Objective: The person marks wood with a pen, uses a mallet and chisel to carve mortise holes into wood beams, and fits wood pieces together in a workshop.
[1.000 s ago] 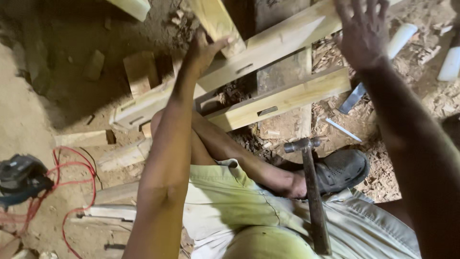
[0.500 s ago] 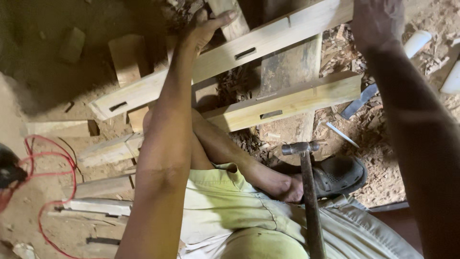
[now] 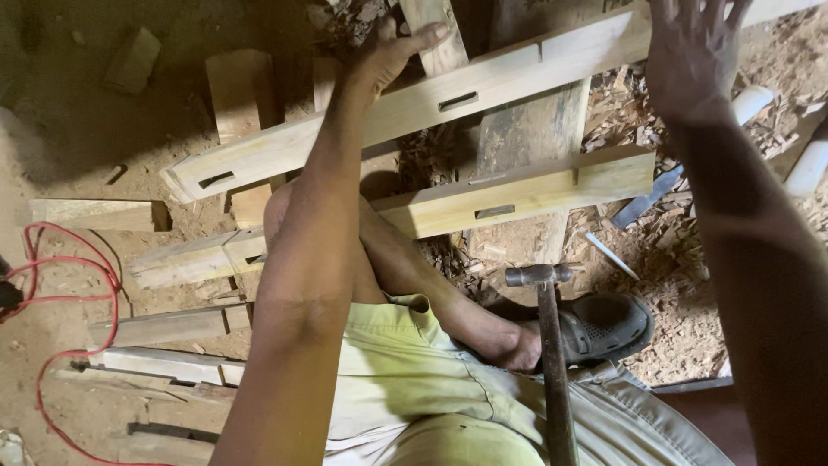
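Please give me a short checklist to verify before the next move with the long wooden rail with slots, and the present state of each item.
1. Left hand touching the upper slotted rail: ok, fingers rest on its top edge.
2. Right hand gripping the rail: not ok, it is open with fingers spread.
3. Rail supported: ok, it lies across the thick wooden block.
4. Hammer within reach: ok, lying by the leg, in neither hand.
5. Red cable away from the rails: ok.
6. Lower slotted rail steady: cannot tell.
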